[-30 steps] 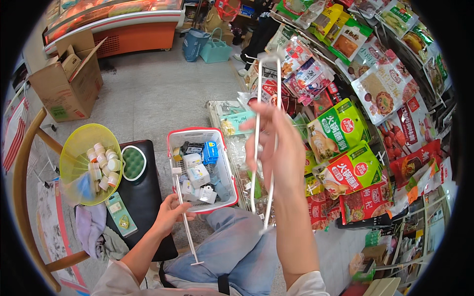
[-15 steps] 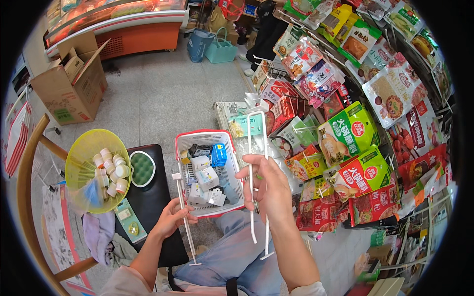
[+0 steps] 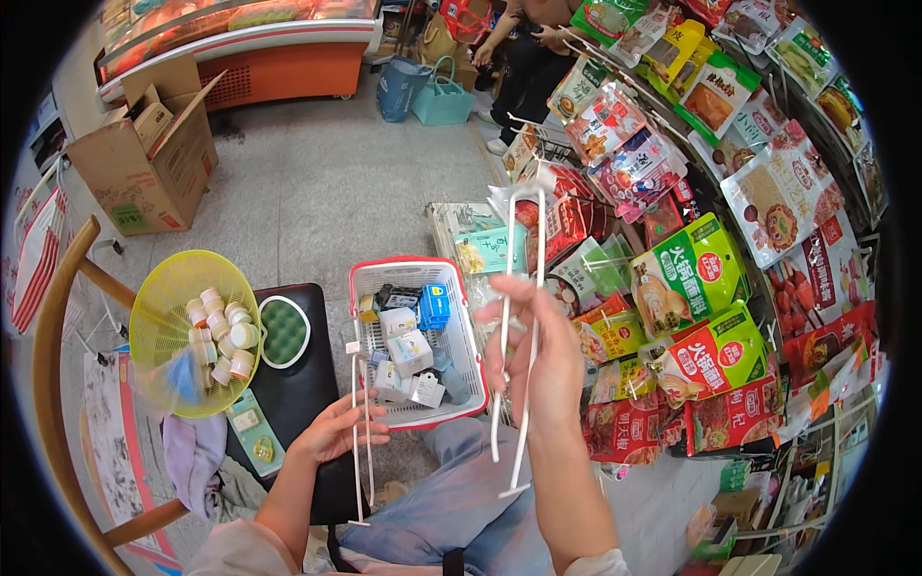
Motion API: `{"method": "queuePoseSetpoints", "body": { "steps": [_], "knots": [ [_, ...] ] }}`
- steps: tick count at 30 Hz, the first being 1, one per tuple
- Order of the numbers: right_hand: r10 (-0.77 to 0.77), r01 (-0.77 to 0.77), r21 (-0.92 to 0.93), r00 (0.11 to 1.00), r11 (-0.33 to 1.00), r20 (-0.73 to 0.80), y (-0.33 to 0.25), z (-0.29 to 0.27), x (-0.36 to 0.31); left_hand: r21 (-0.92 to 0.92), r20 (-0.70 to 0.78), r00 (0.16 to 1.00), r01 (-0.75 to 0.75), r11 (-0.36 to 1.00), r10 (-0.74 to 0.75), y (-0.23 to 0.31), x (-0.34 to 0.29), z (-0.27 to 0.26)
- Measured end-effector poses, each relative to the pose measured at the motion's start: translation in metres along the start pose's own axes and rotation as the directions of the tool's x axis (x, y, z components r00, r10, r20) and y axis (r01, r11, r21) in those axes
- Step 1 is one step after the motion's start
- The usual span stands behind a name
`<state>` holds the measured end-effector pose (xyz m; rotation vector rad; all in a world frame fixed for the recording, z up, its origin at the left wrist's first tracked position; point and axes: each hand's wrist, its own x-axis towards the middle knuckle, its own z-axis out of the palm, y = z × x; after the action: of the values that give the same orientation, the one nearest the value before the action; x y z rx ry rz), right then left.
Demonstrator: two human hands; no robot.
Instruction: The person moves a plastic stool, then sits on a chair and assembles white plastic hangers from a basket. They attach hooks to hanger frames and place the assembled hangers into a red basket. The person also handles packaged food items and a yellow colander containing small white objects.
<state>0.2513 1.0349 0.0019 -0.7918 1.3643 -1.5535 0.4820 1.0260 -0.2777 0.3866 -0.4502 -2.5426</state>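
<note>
Fingers of right hand (image 3: 543, 370) closed around 1 white wire display hook (image 3: 523, 326), long axis near-upright, tag end up toward snack rack. Left hand (image 3: 336, 432), lower and nearer the lap, pinching a 2nd white hook (image 3: 360, 437), also upright. Just beyond: white-and-red basket (image 3: 471, 370) of small boxes; left, yellow basket (image 3: 158, 298) of white caps. Far right: green, red and yellow hanging snack packets (image 3: 687, 278). Far left: cardboard box (image 3: 144, 158).
</note>
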Motion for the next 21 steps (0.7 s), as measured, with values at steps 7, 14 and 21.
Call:
{"method": "queuePoseSetpoints", "body": {
  "steps": [7,14,21],
  "knots": [
    [-0.080,0.080,0.022,0.997,0.997,0.011,-0.017,0.014,0.023,-0.018,0.020,1.000,-0.002,1.000,0.003,-0.003,-0.004,-0.003],
    [-0.004,0.000,0.087,0.999,0.996,0.040,-0.003,0.006,0.027,-0.006,0.024,1.000,0.000,1.000,0.000,0.000,-0.001,-0.004],
    [-0.171,0.189,-0.173,0.979,0.967,0.116,-0.011,0.018,0.001,-0.027,0.041,0.999,0.002,1.000,-0.001,0.002,-0.006,-0.008]
  ]
}}
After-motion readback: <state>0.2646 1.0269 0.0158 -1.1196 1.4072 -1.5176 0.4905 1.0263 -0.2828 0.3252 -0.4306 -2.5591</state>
